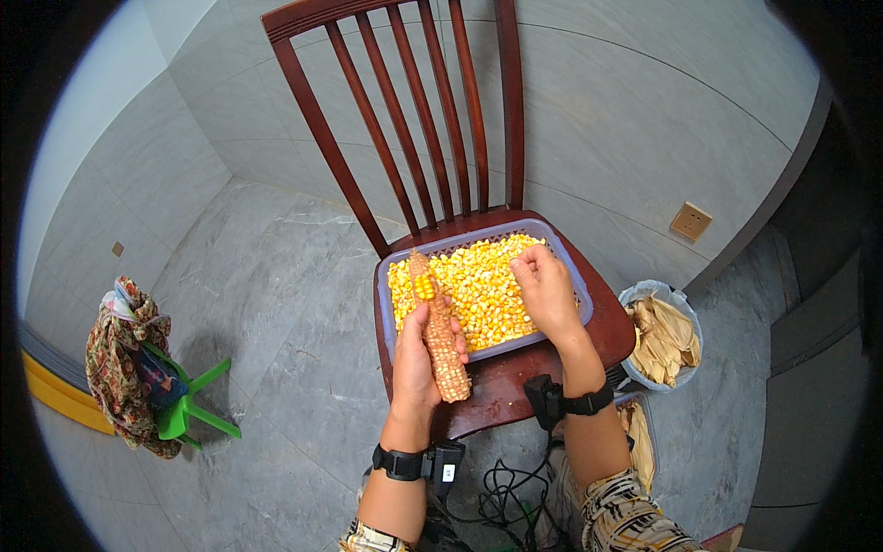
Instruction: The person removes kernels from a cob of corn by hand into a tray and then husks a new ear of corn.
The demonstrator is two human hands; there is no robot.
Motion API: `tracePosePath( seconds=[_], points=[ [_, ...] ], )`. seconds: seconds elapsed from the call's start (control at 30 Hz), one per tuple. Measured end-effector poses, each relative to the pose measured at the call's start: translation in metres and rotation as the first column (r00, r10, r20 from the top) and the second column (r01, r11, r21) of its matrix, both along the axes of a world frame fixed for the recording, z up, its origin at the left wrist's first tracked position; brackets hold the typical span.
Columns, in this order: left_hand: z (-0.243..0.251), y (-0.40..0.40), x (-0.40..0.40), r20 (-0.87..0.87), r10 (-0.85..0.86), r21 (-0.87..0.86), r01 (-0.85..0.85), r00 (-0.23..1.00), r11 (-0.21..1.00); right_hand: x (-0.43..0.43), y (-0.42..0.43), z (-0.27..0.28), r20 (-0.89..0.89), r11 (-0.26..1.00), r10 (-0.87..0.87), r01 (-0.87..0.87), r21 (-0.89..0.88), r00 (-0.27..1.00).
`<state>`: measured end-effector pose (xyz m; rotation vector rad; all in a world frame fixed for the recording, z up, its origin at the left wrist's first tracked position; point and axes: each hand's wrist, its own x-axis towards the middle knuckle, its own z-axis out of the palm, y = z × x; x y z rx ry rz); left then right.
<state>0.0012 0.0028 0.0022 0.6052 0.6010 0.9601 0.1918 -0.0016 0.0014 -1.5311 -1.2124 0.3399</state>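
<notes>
My left hand (416, 359) is wrapped around a corn cob (445, 345) that is mostly stripped to its brown core. A small patch of yellow kernels (424, 288) still clings near the cob's upper, tapered end. The cob leans over the front left part of a purple plastic basket (588, 303), which holds a thick layer of loose corn kernels (483, 286). Above the basket's right side is my right hand (548, 293), apart from the cob, its fingers curled in and thumb against them. Whether any kernels are inside those fingers is hidden.
The basket rests on a dark red wooden chair (493, 403). Corn husks (666, 338) fill a lined bin (629, 293) at right, with more husks (641, 441) in a container below. Black cables (510, 490) hang from the wrist devices. A green stool (176, 417) with patterned cloth (121, 372) stands left.
</notes>
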Motion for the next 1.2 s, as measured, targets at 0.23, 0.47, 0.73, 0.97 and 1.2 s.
tracePosePath(
  seconds=[0.23,0.47,0.73,0.97,1.2],
  points=[
    [-0.001,0.0,0.0,-0.013,-0.004,0.004,0.005,1.0,1.0,0.002,0.001,0.001,-0.33,0.994,0.1,-0.108,-0.006,0.939],
    [-0.001,0.0,-0.001,0.006,-0.012,0.007,0.011,1.0,1.0,0.002,0.001,-0.002,-0.394,0.989,0.144,-0.148,0.022,0.908],
    [-0.001,0.0,0.0,-0.008,-0.007,-0.016,0.007,1.0,1.0,0.004,0.004,-0.009,-0.317,0.995,0.082,-0.061,0.077,0.945],
    [0.0,-0.001,0.0,-0.013,-0.021,-0.007,0.021,1.0,1.0,0.002,0.005,-0.009,-0.307,0.999,0.026,-0.013,0.043,0.951],
    [0.002,-0.003,0.001,-0.009,-0.14,-0.049,0.14,0.99,0.989,-0.004,0.005,-0.003,-0.207,0.999,-0.042,0.044,0.008,0.978]
  ],
)
